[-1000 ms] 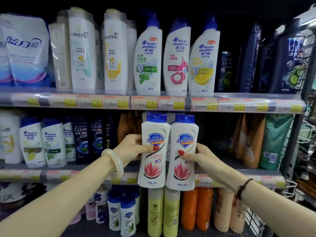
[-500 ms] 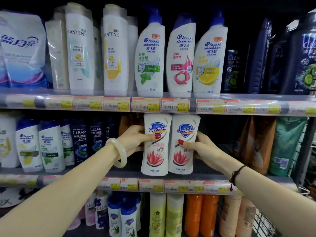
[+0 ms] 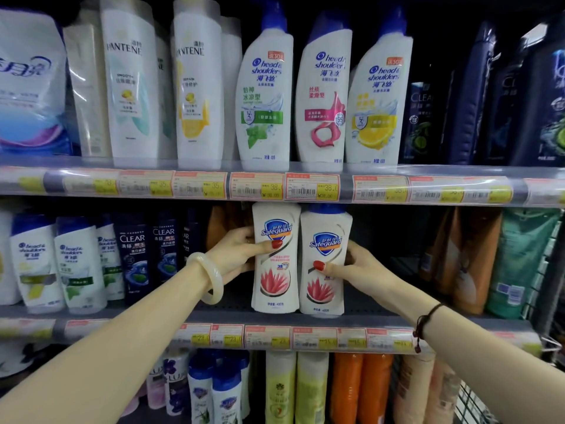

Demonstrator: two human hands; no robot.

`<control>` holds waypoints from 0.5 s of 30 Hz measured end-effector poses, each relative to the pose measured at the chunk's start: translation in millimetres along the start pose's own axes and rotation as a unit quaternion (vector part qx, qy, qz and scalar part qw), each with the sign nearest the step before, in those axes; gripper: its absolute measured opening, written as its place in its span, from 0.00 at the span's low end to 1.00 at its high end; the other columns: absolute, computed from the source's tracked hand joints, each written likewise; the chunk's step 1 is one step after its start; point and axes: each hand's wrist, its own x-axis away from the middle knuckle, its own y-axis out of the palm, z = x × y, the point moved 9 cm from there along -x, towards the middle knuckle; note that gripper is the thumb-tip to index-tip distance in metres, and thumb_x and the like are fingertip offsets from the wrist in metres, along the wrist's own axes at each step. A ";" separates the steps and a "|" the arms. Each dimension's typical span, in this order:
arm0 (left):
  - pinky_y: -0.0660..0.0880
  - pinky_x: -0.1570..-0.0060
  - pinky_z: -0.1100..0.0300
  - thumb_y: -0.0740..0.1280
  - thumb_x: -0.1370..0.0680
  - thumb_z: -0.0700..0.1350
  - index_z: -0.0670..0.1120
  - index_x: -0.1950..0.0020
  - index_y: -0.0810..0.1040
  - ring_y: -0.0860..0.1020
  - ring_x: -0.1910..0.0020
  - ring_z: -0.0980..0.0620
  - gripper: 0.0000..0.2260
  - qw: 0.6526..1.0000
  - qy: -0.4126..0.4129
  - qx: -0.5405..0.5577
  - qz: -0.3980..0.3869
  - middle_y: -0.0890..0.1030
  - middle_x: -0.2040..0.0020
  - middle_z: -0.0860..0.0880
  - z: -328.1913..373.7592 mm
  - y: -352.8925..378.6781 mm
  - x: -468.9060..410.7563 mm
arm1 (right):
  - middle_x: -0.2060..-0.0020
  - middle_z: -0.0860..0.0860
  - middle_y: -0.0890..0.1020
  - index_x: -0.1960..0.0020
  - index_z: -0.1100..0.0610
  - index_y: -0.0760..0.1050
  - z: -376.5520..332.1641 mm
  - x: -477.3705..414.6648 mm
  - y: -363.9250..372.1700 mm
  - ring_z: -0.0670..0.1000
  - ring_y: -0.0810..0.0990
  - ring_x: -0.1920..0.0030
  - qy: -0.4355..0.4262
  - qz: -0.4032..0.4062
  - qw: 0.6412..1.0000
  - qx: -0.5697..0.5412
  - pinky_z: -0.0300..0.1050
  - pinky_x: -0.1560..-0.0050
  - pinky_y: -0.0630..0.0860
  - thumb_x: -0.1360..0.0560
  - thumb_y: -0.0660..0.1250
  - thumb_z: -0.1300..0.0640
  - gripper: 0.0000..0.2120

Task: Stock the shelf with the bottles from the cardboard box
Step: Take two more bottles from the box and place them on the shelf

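**A pair, side by side**

The left hand is curled round the left Safeguard bottle from its outer side, with the thumb lying across the label. The right hand grips the right Safeguard bottle the same way. Both bottles stand upright and touch each other in the gap on the middle shelf. Their bases are perhaps resting on the board, which is hard to tell from here. Dark Clear bottles stand to the left and orange pouches to the right.
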 end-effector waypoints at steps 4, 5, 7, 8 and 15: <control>0.77 0.51 0.54 0.68 0.27 0.36 0.47 0.47 0.77 0.81 0.49 0.49 0.11 1.000 -0.005 -0.024 -0.005 0.82 0.50 0.46 -3.6 1.0 -0.7 | 0.52 0.45 0.82 0.47 0.45 0.72 1.8 -0.7 -4.9 0.45 0.81 0.50 0.008 0.006 1.000 0.007 0.36 0.56 0.78 0.30 0.72 0.58 0.16; 0.77 0.50 0.53 0.68 0.27 0.35 0.47 0.47 0.77 0.81 0.48 0.49 0.12 1.000 -0.008 -0.021 -0.007 0.82 0.49 0.46 -5.9 1.1 -0.5 | 0.50 0.46 0.82 0.45 0.46 0.71 3.1 -0.8 -5.5 0.46 0.81 0.49 0.011 0.007 1.000 0.011 0.37 0.54 0.78 0.30 0.73 0.58 0.18; 0.77 0.48 0.51 0.68 0.27 0.35 0.47 0.45 0.77 0.80 0.47 0.48 0.12 1.000 -0.015 -0.007 -0.007 0.82 0.48 0.46 -10.5 -0.5 1.2 | 0.47 0.49 0.82 0.39 0.50 0.70 6.9 -1.6 -5.2 0.48 0.81 0.47 0.020 0.008 0.999 0.034 0.41 0.51 0.78 0.32 0.74 0.59 0.24; 0.77 0.48 0.50 0.68 0.27 0.35 0.46 0.44 0.77 0.80 0.46 0.47 0.13 1.000 -0.017 -0.005 -0.006 0.82 0.47 0.46 -11.7 -1.9 1.8 | 0.45 0.50 0.81 0.37 0.52 0.69 9.3 -2.2 -5.5 0.49 0.80 0.46 0.027 0.010 0.999 0.045 0.42 0.50 0.78 0.32 0.75 0.59 0.27; 0.77 0.46 0.48 0.70 0.29 0.35 0.44 0.42 0.76 0.80 0.45 0.45 0.16 0.999 -0.003 -0.050 0.011 0.81 0.45 0.44 -13.9 -7.1 -0.7 | 0.44 0.51 0.80 0.36 0.53 0.69 12.6 0.1 -5.5 0.52 0.79 0.43 0.019 0.028 0.998 0.044 0.53 0.42 0.77 0.31 0.73 0.61 0.26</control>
